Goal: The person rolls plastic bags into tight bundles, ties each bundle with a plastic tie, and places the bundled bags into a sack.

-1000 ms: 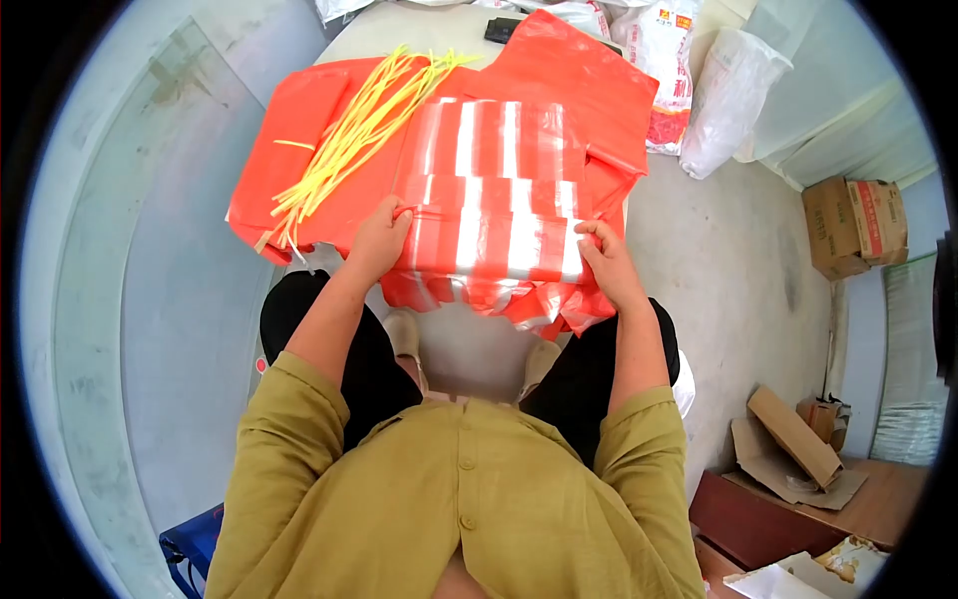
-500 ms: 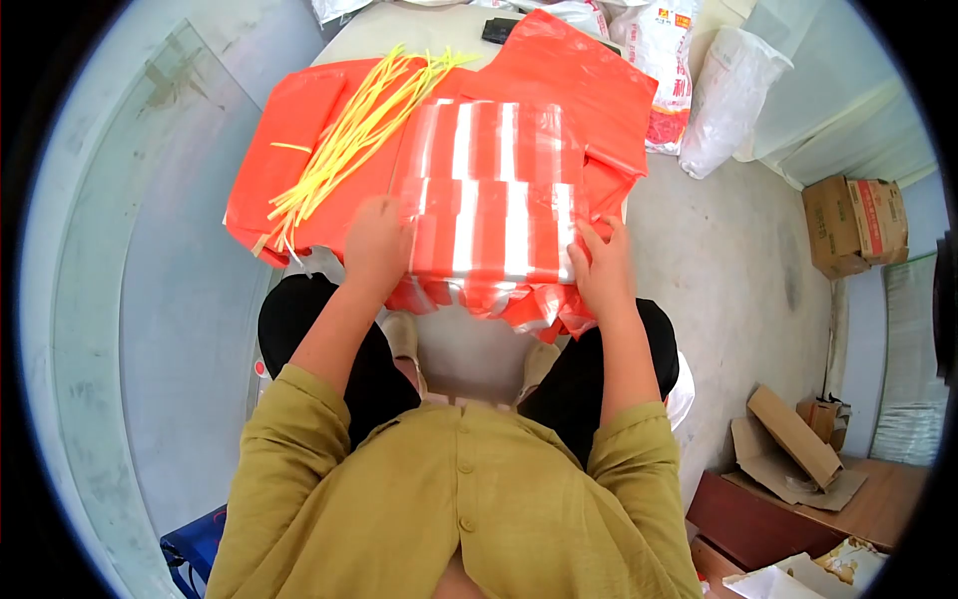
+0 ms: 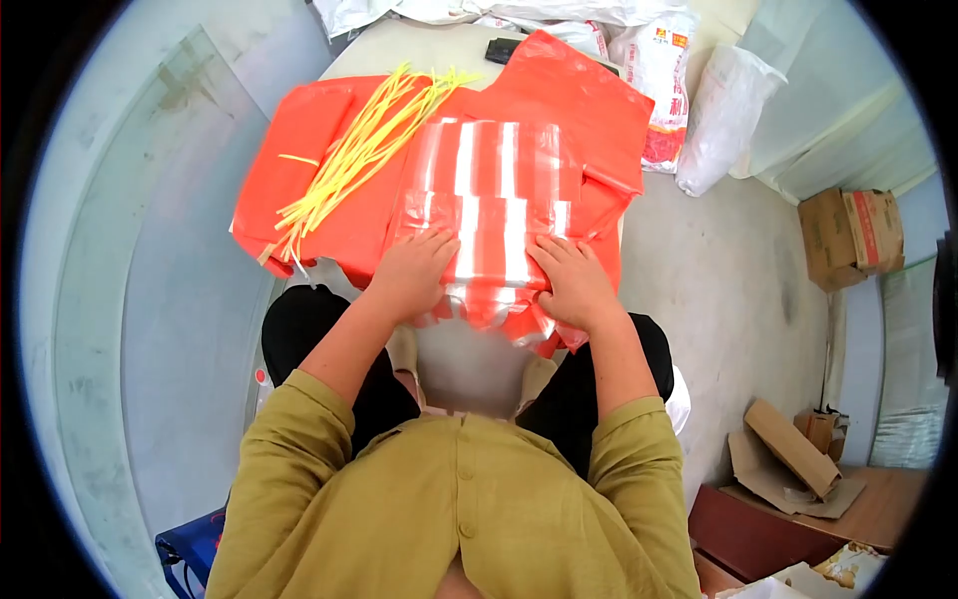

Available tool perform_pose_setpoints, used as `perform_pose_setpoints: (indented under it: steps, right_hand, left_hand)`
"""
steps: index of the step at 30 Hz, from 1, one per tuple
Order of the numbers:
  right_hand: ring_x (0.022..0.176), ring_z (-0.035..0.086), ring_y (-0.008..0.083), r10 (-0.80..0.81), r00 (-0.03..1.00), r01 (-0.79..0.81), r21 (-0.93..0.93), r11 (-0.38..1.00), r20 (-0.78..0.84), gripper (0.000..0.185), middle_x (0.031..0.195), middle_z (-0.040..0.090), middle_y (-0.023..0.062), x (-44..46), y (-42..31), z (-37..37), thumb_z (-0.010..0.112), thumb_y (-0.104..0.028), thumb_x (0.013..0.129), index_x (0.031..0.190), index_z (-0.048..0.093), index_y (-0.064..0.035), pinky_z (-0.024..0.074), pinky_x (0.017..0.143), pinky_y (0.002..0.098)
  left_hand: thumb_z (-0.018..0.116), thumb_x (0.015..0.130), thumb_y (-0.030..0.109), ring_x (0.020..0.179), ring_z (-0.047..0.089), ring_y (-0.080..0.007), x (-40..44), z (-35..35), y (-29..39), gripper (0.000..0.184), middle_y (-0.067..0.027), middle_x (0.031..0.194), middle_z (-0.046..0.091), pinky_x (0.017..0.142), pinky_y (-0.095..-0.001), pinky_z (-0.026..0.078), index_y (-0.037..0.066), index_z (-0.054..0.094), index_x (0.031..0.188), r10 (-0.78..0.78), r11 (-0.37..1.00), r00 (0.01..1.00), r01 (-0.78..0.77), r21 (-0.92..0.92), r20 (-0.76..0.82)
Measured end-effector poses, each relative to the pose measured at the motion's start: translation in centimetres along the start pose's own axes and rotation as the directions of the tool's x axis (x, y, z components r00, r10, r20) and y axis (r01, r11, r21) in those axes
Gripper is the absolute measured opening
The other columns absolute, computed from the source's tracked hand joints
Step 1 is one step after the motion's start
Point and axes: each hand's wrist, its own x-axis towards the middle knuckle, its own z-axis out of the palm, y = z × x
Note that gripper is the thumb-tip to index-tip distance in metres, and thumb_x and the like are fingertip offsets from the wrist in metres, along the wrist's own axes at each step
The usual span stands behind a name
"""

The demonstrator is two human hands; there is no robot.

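A stack of red and white striped plastic bags (image 3: 487,215) lies in front of me, its crumpled lower ends hanging over the near table edge. My left hand (image 3: 417,270) rests flat on the left part of the stack with its fingers stretched out. On the right part lies my right hand (image 3: 573,282), fingers spread and pointing away from me. Both palms press on the plastic near its front edge. Red plastic sheeting (image 3: 584,105) spreads beneath and behind the stack. To the left, a bundle of thin yellow strips (image 3: 349,165) sits on the red plastic.
The pale table (image 3: 414,48) shows behind the sheeting, with a small black object (image 3: 501,49) on it. White printed sacks (image 3: 654,85) and a full white bag (image 3: 730,120) stand at the back right. Cardboard boxes (image 3: 848,238) sit by the right wall.
Both hands have moved inward from the sides of the striped bags onto their top, near the front edge. The view has shifted slightly, so the table appears lower.
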Motion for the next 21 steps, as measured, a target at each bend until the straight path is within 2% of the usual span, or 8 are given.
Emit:
perform_pose_setpoints:
  steps: [4,7,10,12,13,16,19,21]
  right_hand:
    - [0.142,0.050,0.0305,-0.022,0.998,0.022,-0.004,1.000,-0.058,0.065,0.152,0.057,0.0121,0.6,0.3,0.3,0.066,-0.017,0.085,0.148,0.057,-0.0104,0.0344,0.122,0.0459]
    - [0.126,0.061,0.0319,0.066,0.992,-0.079,0.123,0.989,0.108,0.042,0.131,0.070,0.0162,1.1,0.3,-2.0,0.062,-0.018,0.088,0.128,0.071,-0.0089,0.0399,0.113,0.0491]
    - [0.115,0.064,0.0354,0.263,0.944,-0.287,0.106,0.952,0.197,0.032,0.116,0.073,0.0186,1.7,-0.8,-5.9,0.059,-0.020,0.090,0.115,0.075,-0.0078,0.0463,0.102,0.0494]
    - [0.117,0.064,0.0353,0.237,0.971,-0.238,-0.078,0.968,-0.021,0.036,0.121,0.072,0.0172,3.3,-0.4,-6.4,0.063,-0.012,0.088,0.123,0.071,-0.0073,0.0484,0.103,0.0471]
    - [0.120,0.063,0.0354,0.203,0.972,-0.213,-0.070,0.975,-0.121,0.039,0.125,0.071,0.0169,3.5,-0.1,-6.2,0.064,-0.011,0.087,0.126,0.070,-0.0075,0.0482,0.104,0.0468]
    - [0.129,0.059,0.0358,0.115,0.907,-0.067,0.129,0.989,-0.405,0.047,0.137,0.066,0.0167,4.1,0.7,-3.9,0.068,-0.008,0.086,0.134,0.065,-0.0087,0.0447,0.110,0.0476]
    - [0.142,0.049,0.0344,-0.119,0.962,0.123,-0.001,0.992,-0.247,0.056,0.152,0.056,0.0147,3.9,-0.3,-1.6,0.070,-0.009,0.086,0.141,0.060,-0.0108,0.0367,0.119,0.0501]
    - [0.139,0.050,0.0330,-0.104,0.940,0.098,-0.034,0.995,-0.324,0.052,0.147,0.057,0.0123,4.1,0.0,1.2,0.068,-0.007,0.084,0.136,0.062,-0.0108,0.0375,0.116,0.0522]
  left_hand:
    - [0.068,0.079,0.008,0.132,0.059,-0.0339,0.1,-0.4,-0.2,0.063,-0.0149,0.143,0.063,0.109,-0.0458,0.047,0.007,0.060,0.142,0.024,0.996,0.999,-0.021,0.090,-0.033]
    - [0.066,0.082,0.012,0.117,0.067,-0.0342,1.6,-3.5,-0.1,0.056,-0.0168,0.127,0.070,0.100,-0.0456,0.053,0.009,0.064,0.139,-0.077,0.996,0.953,0.083,-0.010,0.292]
    - [0.062,0.087,0.015,0.105,0.071,-0.0348,2.4,-6.3,-0.6,0.048,-0.0180,0.112,0.073,0.093,-0.0463,0.055,0.008,0.067,0.134,-0.184,0.967,0.912,0.235,-0.099,0.367]
    - [0.062,0.088,0.013,0.109,0.069,-0.0357,3.2,-6.8,-1.3,0.047,-0.0177,0.117,0.072,0.097,-0.0464,0.054,0.008,0.067,0.135,-0.290,0.936,0.943,0.315,-0.156,0.163]
    - [0.062,0.089,0.012,0.111,0.068,-0.0361,3.6,-6.8,-1.5,0.046,-0.0176,0.119,0.072,0.098,-0.0465,0.053,0.007,0.067,0.135,-0.341,0.919,0.938,0.346,-0.190,0.059]
    - [0.065,0.088,0.010,0.128,0.061,-0.0356,4.2,-6.7,-2.2,0.052,-0.0165,0.138,0.065,0.107,-0.0467,0.049,0.007,0.063,0.140,-0.078,0.994,0.987,0.067,-0.083,-0.144]
    - [0.070,0.083,0.008,0.144,0.048,-0.0342,3.5,-3.3,-0.8,0.062,-0.0148,0.153,0.055,0.114,-0.0481,0.044,0.008,0.058,0.144,0.108,0.994,0.987,-0.105,0.024,-0.117]
    - [0.070,0.083,0.008,0.148,0.044,-0.0327,3.5,-1.2,-0.4,0.064,-0.0143,0.155,0.052,0.116,-0.0489,0.043,0.007,0.057,0.145,0.098,0.993,0.989,-0.089,0.082,-0.114]
